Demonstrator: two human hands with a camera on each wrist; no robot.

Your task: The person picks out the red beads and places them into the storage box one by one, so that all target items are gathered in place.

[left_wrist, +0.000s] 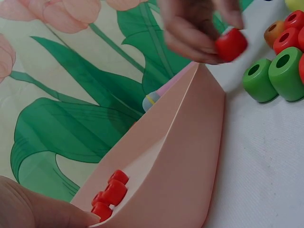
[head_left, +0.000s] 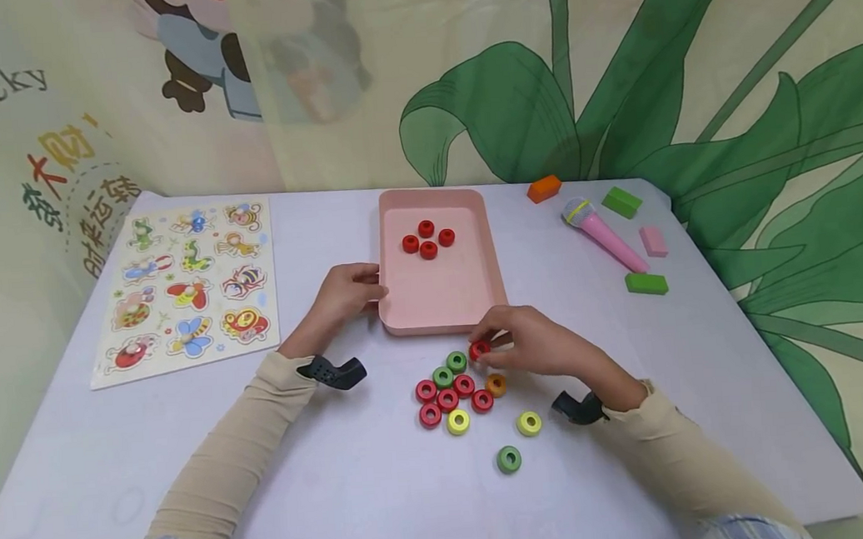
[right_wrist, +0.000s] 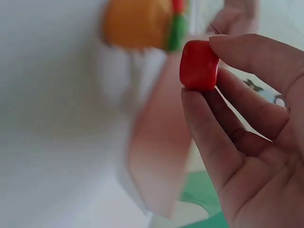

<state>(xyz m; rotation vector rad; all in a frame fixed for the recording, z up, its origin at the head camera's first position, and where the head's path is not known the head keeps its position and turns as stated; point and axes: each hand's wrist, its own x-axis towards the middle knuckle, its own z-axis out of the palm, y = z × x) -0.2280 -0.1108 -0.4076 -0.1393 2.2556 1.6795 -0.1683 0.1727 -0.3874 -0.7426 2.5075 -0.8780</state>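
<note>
Between the right hand [head_left: 538, 345] fingertips sits a red ring [head_left: 479, 350], pinched by its sides; looks light, hard, kinda slippery. Left hand [head_left: 343, 296] grips the pink tray [head_left: 398, 322] edge.

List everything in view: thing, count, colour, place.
tray: 1, pink, table centre
red rings in tray: 4, red, far end of the tray
held ring: 1, red, pinched just off the tray's near right corner
loose rings: 11 on the table near the tray; 5 red, 3 green, 2 yellow, 1 orange
puzzle board: 1, pale with coloured insects, table left
toy microphone: 1, pink, table right
blocks: 4 around the microphone; 2 green, 1 orange, 1 pink
table: 1, pale lilac
left hand: holds the tray's left rim
right hand: pinches the held ring
</note>
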